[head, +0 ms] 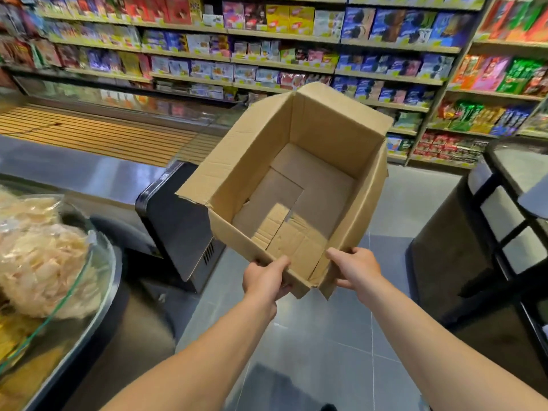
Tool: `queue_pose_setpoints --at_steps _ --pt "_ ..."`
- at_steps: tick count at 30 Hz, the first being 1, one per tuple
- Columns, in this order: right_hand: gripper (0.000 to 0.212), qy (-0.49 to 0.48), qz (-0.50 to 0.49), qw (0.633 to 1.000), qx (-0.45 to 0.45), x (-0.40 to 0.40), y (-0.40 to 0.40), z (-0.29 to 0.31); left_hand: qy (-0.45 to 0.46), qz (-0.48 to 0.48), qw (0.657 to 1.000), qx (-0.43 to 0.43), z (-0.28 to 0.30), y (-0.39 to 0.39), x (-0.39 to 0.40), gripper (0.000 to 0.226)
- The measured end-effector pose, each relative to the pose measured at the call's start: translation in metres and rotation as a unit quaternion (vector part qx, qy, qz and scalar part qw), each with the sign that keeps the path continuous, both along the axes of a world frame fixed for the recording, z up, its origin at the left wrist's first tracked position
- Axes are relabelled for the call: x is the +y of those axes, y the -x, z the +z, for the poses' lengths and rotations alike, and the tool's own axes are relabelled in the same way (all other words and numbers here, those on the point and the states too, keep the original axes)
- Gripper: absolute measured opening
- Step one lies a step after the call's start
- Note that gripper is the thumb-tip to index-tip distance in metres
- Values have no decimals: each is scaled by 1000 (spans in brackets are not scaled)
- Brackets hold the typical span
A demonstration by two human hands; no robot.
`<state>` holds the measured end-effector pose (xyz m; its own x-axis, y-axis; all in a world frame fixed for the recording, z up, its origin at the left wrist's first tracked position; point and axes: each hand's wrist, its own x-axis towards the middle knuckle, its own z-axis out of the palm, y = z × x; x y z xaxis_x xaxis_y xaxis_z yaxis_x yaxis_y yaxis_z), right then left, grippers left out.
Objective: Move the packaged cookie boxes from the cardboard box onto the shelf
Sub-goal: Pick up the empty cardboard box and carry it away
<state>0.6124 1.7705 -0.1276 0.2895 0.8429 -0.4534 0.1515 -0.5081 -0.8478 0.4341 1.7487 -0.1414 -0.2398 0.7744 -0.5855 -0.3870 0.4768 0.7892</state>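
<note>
Far wall shelving (394,75), rows packed with cookie boxes (361,23); grey tiled floor (394,203) below; nearer left, a black counter (74,173).

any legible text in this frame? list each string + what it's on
None legible.
cardboard box: plain, no print shows.
shelf packages and yellow price tags: printing there, too blurred and small to read.
bagged snacks at left: no readable label.

1. Just one view here, a head-worn wide-angle cam looking forward and down along both bare forearms.
2. It sits close above the open brown cardboard box (293,185), which fills mid-frame.
3. Further off, it faces the long stocked store shelves (267,69), with grey tiled floor (326,351) below.
</note>
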Motion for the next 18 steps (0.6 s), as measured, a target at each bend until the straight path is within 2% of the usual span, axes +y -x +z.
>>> queue_pose_setpoints --at_steps 4,6,9,13,16,18 --pt "60 8 10 1000 15 102 -30 -18 -3 -1 1000 17 -15 -29 101 33" --pt "56 14 13 1000 20 152 -51 -26 2 3 1000 16 -24 -50 149 35" --pt "39 42 30 999 5 220 -76 -32 25 16 999 29 -31 -74 211 37" --pt "48 68 59 996 -10 312 -97 -39 46 31 998 26 -44 -96 296 37" --pt "42 79 76 994 -9 371 -102 -51 61 47 997 19 -56 -103 351 37" --pt "47 90 78 993 -20 406 -102 -60 74 52 996 2 -68 -105 384 39"
